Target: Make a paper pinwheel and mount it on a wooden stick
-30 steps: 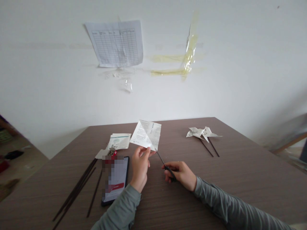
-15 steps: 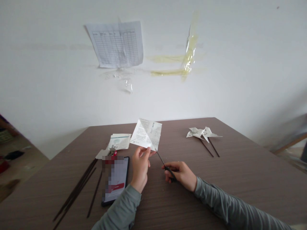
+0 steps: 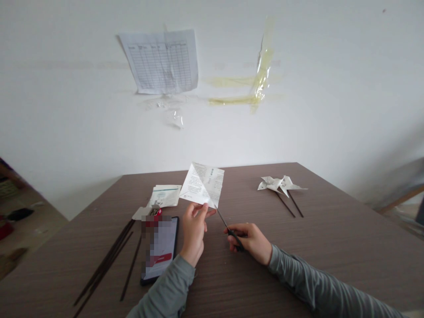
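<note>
Head camera, looking down over my forearms: my left hand (image 3: 193, 232) is raised a little off the brown wood-grain table (image 3: 331, 247), thumb and fingers pinched on the near corner of a square sheet of white printed paper with diagonal creases (image 3: 202, 184), which stands tilted up just beyond that hand. My right hand (image 3: 251, 240) is closed around the dark handles of a slim pair of scissors (image 3: 227, 227), just to the right of my left hand; the blades point up and left, their tip meeting the paper's lower corner beside my left fingertips. Whether the blades are parted I cannot tell. Left of my left wrist a black smartphone (image 3: 159, 249) lies flat, and further left lie several thin dark sticks (image 3: 106, 260). Beyond the phone lie folded white paper sheets (image 3: 164, 195). Well beyond my right hand, to the right, two white paper pinwheels on dark sticks (image 3: 280, 185) lie on the table.
</note>
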The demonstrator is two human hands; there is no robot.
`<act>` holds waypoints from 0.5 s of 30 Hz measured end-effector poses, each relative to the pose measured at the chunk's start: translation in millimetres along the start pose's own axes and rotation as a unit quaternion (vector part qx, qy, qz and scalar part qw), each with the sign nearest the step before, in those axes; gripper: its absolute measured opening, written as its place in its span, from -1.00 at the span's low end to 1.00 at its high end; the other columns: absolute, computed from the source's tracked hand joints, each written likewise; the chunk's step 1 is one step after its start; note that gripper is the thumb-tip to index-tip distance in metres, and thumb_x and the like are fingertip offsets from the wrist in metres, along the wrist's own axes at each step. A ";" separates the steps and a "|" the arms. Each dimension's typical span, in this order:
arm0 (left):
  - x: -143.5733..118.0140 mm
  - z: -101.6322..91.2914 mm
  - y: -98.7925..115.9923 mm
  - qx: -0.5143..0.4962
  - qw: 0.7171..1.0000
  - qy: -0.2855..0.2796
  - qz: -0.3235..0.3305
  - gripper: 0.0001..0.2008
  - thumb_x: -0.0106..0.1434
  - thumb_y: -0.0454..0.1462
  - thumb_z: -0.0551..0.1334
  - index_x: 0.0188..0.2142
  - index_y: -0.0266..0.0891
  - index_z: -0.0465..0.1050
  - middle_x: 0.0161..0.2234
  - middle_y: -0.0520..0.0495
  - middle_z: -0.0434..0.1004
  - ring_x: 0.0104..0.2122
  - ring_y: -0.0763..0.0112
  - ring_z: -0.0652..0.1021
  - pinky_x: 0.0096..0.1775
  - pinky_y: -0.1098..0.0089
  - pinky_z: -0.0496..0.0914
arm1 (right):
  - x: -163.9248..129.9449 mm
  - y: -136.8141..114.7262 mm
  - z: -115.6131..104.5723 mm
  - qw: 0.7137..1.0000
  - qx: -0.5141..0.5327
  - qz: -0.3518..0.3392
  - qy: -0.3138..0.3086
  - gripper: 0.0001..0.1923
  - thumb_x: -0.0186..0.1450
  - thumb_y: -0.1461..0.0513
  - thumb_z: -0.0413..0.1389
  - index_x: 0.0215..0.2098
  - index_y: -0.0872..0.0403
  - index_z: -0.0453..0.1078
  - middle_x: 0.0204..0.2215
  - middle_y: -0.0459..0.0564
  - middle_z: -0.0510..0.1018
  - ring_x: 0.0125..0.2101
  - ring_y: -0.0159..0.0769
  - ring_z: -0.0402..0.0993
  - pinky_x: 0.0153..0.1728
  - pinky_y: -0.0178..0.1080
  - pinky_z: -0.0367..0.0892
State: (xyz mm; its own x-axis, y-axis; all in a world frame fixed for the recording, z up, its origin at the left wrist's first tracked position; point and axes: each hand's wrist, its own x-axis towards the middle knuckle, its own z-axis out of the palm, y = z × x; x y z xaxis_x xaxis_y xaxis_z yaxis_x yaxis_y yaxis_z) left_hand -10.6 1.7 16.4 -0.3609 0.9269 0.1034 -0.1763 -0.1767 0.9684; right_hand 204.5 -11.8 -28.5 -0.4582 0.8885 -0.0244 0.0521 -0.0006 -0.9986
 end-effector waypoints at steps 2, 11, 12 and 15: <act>0.3 -0.1 -0.8 -0.004 1.000 0.000 -0.001 -0.47 0.08 0.10 0.73 -0.25 -0.09 0.56 -0.17 -0.16 0.87 -0.36 0.07 0.90 -0.62 0.52 0.10 | 0.3 -0.4 0.2 1.000 0.001 -0.001 0.000 -0.16 0.22 -0.51 0.62 -0.08 0.02 0.80 -0.44 -0.04 0.78 -0.43 -0.18 0.60 -0.19 -0.04 0.58; 1.4 0.6 -0.2 -0.006 1.000 0.018 -0.005 -0.40 0.00 0.14 0.76 -0.31 -0.09 0.50 -0.24 -0.11 0.81 -0.32 0.01 0.91 -0.62 0.53 0.11 | -0.8 -3.2 0.9 1.000 -0.009 0.001 0.004 -0.18 0.22 -0.48 0.63 -0.08 0.02 0.79 -0.43 -0.04 0.78 -0.42 -0.19 0.61 -0.17 -0.04 0.60; 1.2 0.5 0.4 -0.003 1.000 0.016 -0.004 -0.39 0.01 0.14 0.76 -0.32 -0.09 0.49 -0.24 -0.12 0.82 -0.32 0.02 0.91 -0.61 0.53 0.11 | -1.2 -3.7 1.0 1.000 -0.010 0.002 0.006 -0.18 0.22 -0.48 0.63 -0.08 0.02 0.79 -0.42 -0.04 0.78 -0.42 -0.18 0.62 -0.17 -0.04 0.60; 0.5 0.0 2.4 0.001 1.000 0.013 -0.004 -0.40 0.03 0.14 0.76 -0.31 -0.09 0.50 -0.24 -0.12 0.84 -0.34 0.05 0.89 -0.61 0.53 0.12 | -2.5 -6.0 1.0 1.000 -0.016 0.002 0.006 -0.17 0.21 -0.48 0.63 -0.06 0.03 0.80 -0.41 -0.02 0.80 -0.41 -0.16 0.65 -0.16 -0.03 0.63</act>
State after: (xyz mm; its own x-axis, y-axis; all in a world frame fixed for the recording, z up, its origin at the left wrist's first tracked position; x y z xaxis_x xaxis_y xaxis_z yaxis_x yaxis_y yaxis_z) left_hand -11.2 1.7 18.8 -0.3836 0.9192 0.0887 -0.1782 -0.1679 0.9696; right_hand 204.4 -14.5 -22.5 -0.4479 0.8937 -0.0271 0.0826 0.0112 -0.9965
